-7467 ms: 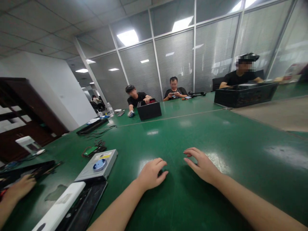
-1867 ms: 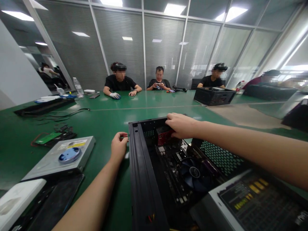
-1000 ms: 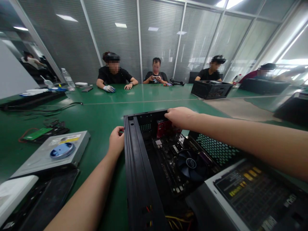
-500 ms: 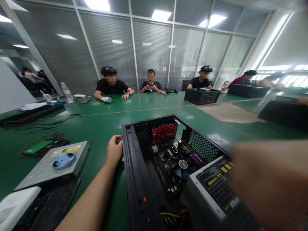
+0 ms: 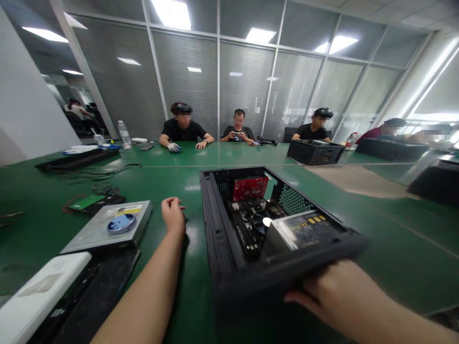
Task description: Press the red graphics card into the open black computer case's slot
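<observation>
The black computer case (image 5: 224, 239) lies on its side with its inside showing, its near end apparently raised off the table. My right hand (image 5: 333, 286) grips the lower near edge of the case, fingers partly hidden under it. To the left of the case, my left hand (image 5: 174, 212) is loosely bent with a gap to the case; nothing shows in it. Inside the case are a red card (image 5: 250, 188), a cooling fan (image 5: 260, 221) on the motherboard (image 5: 245, 234), and a power supply (image 5: 297, 228) at the near right.
On my left lie a silver drive (image 5: 95, 227) with a blue roll (image 5: 121, 223) on it, a white box-like object (image 5: 46, 291), a black panel (image 5: 96, 296) and a green circuit board (image 5: 86, 202). Co-workers sit across the green table (image 5: 172, 179), one behind another case (image 5: 315, 152).
My right hand has come down from beside the power supply to the case's near edge. The left hand has come away from the case's left side. The view has shifted.
</observation>
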